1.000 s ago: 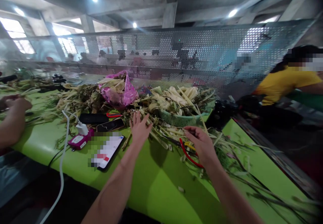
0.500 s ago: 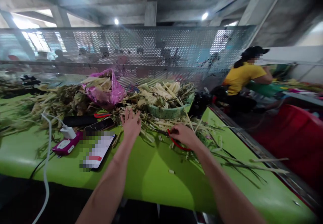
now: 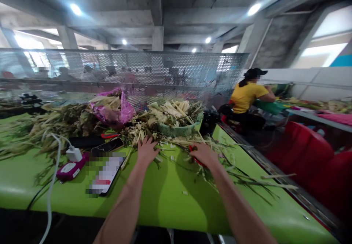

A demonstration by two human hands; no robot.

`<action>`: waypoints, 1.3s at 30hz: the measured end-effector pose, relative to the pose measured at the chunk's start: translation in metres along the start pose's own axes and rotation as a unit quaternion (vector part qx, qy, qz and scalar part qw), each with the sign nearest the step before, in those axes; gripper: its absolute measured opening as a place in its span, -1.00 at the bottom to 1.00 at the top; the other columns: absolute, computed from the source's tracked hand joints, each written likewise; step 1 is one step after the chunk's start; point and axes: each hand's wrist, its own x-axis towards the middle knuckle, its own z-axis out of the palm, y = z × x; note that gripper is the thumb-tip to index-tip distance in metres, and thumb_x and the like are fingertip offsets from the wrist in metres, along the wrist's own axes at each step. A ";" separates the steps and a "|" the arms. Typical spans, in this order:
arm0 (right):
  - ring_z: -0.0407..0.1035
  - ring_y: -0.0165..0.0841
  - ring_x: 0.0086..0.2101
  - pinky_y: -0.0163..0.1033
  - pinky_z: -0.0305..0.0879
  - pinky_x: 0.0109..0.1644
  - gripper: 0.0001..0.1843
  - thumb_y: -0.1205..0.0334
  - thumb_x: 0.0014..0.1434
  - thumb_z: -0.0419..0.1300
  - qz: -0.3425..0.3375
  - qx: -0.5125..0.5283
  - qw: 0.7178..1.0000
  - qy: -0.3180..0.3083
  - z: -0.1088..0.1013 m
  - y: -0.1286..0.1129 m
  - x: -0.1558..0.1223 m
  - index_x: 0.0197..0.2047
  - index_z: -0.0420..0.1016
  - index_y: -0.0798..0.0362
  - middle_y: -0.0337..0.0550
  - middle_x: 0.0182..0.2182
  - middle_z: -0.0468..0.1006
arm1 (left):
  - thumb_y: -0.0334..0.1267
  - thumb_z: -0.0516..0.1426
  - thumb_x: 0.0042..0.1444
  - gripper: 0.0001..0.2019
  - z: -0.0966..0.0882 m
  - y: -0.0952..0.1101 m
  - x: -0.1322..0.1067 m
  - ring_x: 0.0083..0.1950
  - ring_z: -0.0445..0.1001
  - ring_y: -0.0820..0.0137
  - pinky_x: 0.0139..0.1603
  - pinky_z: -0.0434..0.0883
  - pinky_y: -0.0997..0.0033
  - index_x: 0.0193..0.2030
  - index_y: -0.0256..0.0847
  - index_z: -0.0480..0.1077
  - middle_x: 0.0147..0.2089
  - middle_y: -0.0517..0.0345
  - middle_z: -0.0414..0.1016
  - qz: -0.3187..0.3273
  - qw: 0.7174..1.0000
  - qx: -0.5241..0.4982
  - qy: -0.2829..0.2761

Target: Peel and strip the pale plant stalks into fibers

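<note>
My left hand (image 3: 146, 149) lies flat with its fingers spread on loose plant stalks (image 3: 165, 141) at the middle of the green table (image 3: 170, 196). My right hand (image 3: 204, 153) is closed on red-handled cutters (image 3: 194, 155), only a bit of whose red handle shows under the fingers. Cut stalk pieces and thin stems lie scattered round both hands. Behind them stands a green basket (image 3: 176, 129) heaped with pale husks.
A pink bag (image 3: 115, 109) of stalks sits on a long heap of leaves at the left. Phones (image 3: 106, 174), a pink power bank (image 3: 72, 166) and a white cable (image 3: 53, 170) lie front left. A perforated metal screen (image 3: 137, 71) backs the table. A person in yellow (image 3: 247, 97) sits far right by red seats.
The view has swung right and tilted up. My right hand has closed over the red cutters and slid slightly toward me; my left hand stays flat on the stalks.
</note>
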 end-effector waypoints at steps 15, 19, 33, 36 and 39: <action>0.37 -0.35 -0.32 -0.33 0.11 -0.34 -0.79 0.22 -0.07 0.21 -0.007 -0.001 0.998 0.058 0.001 0.009 -0.004 -0.28 0.53 -0.04 -0.18 -0.20 0.49 | -0.07 0.01 0.13 -0.60 0.003 -0.002 0.001 0.41 -0.08 0.13 0.33 -0.15 -0.19 0.11 0.08 0.38 0.35 0.18 0.15 -0.004 1.000 0.007 0.002; 0.34 -0.40 -0.37 -0.36 0.11 -0.35 -0.82 0.23 -0.10 0.24 -0.022 0.011 0.996 0.080 0.004 0.009 -0.004 -0.34 0.53 -0.02 -0.22 -0.27 0.48 | -0.09 0.02 0.12 -0.61 0.005 -0.003 0.001 0.40 -0.06 0.10 0.31 -0.13 -0.23 0.10 0.05 0.39 0.33 0.14 0.18 0.007 1.000 0.011 0.010; 0.38 -0.29 -0.31 -0.26 0.18 -0.24 -0.78 0.16 -0.07 0.29 0.014 0.021 0.991 0.128 0.002 0.036 0.001 -0.29 0.56 0.02 -0.11 -0.25 0.50 | -0.05 0.01 0.13 -0.61 0.010 -0.009 0.005 0.40 -0.06 0.06 0.30 -0.13 -0.26 0.09 0.09 0.39 0.33 0.14 0.18 0.011 1.000 0.007 0.009; 0.39 -0.26 -0.24 -0.24 0.19 -0.18 -0.78 0.16 0.03 0.22 0.010 0.028 0.988 0.148 0.001 0.037 0.003 -0.23 0.55 0.02 -0.09 -0.22 0.53 | -0.03 0.00 0.14 -0.60 0.009 -0.009 0.005 0.40 -0.07 0.06 0.31 -0.15 -0.25 0.09 0.09 0.39 0.34 0.15 0.17 0.010 1.000 0.006 0.003; 0.40 -0.28 -0.21 -0.26 0.20 -0.15 -0.81 0.21 0.08 0.17 -0.007 0.036 0.986 0.161 -0.001 0.034 0.003 -0.23 0.55 0.02 -0.12 -0.22 0.55 | 0.00 -0.01 0.15 -0.59 0.008 -0.007 0.005 0.41 -0.08 0.06 0.31 -0.14 -0.24 0.10 0.08 0.39 0.35 0.14 0.16 0.011 1.000 0.006 -0.004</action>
